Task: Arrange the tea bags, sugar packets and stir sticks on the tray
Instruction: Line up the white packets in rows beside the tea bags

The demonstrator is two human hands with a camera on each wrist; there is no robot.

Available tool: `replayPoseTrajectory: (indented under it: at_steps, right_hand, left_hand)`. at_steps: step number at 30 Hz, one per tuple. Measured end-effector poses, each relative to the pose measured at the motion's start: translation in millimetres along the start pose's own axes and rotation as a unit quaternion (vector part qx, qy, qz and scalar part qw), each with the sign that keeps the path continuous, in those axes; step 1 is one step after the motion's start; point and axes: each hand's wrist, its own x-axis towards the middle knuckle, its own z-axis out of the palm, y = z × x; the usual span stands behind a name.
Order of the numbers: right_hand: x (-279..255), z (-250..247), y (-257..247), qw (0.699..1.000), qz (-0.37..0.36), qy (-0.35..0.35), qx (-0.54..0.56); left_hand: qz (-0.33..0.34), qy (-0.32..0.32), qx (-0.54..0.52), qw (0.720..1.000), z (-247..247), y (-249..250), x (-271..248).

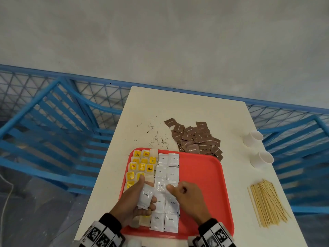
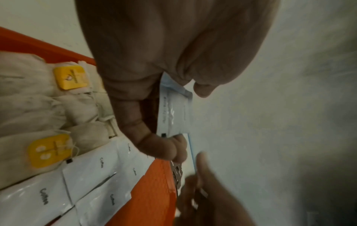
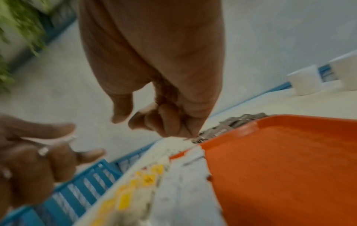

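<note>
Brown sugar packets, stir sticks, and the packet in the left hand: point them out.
brown sugar packets (image 1: 195,138), head view, middle of the pile.
stir sticks (image 1: 268,204), head view, middle of the bundle.
white packet (image 1: 146,197), head view, its face, gripped by left hand (image 1: 132,202).

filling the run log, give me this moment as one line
left hand holds white coffee packets | right hand empty, curled, over red tray | brown sugar packets, stir sticks off tray
</note>
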Motion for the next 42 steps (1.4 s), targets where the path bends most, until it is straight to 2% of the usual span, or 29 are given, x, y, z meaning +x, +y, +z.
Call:
replayPoseTrajectory:
  at_steps: [2, 4, 7, 11, 15, 17, 19, 21, 25, 27, 29, 33, 35, 38, 42]
  right_hand:
    - [-2, 7, -24, 0.996, -0.045, -0.082, 0.003]
    - [-1, 15, -34, 0.992, -0.071, -0.106, 0.01]
    - [4, 14, -37, 0.995, -0.052, -0.076, 0.041]
    - [3, 5, -37, 0.992, -0.021, -0.119, 0.031]
    - [5, 4, -41, 0.993, 0.009, -0.085, 0.083]
    - [5, 4, -44, 0.994, -0.033, -0.083, 0.056]
    - [2, 8, -47, 0.991, -0.076, -0.113, 0.013]
    - [1, 12, -46, 0.99, -0.084, -0.109, 0.008]
    - [1, 7, -38, 0.994, -0.033, -0.014, 0.105]
    - [-4, 6, -38, 0.991, 0.003, -0.044, 0.13]
    - [-10, 9, -36, 0.99, 0.005, -0.076, 0.119]
    - [-6, 8, -27, 0.994, 0.006, -0.037, 0.102]
    - [0, 5, -13, 0.998, 0.005, -0.03, 0.05]
    - [2, 10, 13, 0.994, 0.021, -0.085, -0.058]
    - [-1, 28, 42, 0.987, 0.068, -0.117, -0.087]
  left_hand:
    - [0.009, -0.042, 0.015, 0.999, 5, 4, -2]
    - [0.024, -0.078, 0.043, 0.996, 9, 7, -5]
    - [0.065, -0.06, 0.124, 0.988, 5, 8, -8]
    - [0.084, -0.031, 0.183, 0.979, -13, 3, -7]
    - [0.079, -0.04, 0.194, 0.977, -19, -1, -8]
    - [0.083, -0.037, 0.195, 0.977, -17, -3, -8]
    - [0.088, -0.038, 0.192, 0.977, -13, -4, -8]
    - [0.092, -0.045, 0.193, 0.976, -9, -6, -9]
    - [0.115, -0.019, 0.155, 0.981, -8, -3, -8]
    - [0.124, -0.004, 0.132, 0.983, -10, -2, -7]
    - [0.12, -0.019, 0.138, 0.983, -9, -2, -9]
    - [0.094, -0.054, 0.205, 0.973, -16, -10, -12]
    - [0.087, -0.037, 0.217, 0.972, -27, -16, -12]
    - [0.073, 0.025, 0.206, 0.976, -44, -24, -11]
    - [0.086, 0.06, 0.211, 0.972, -58, -30, -10]
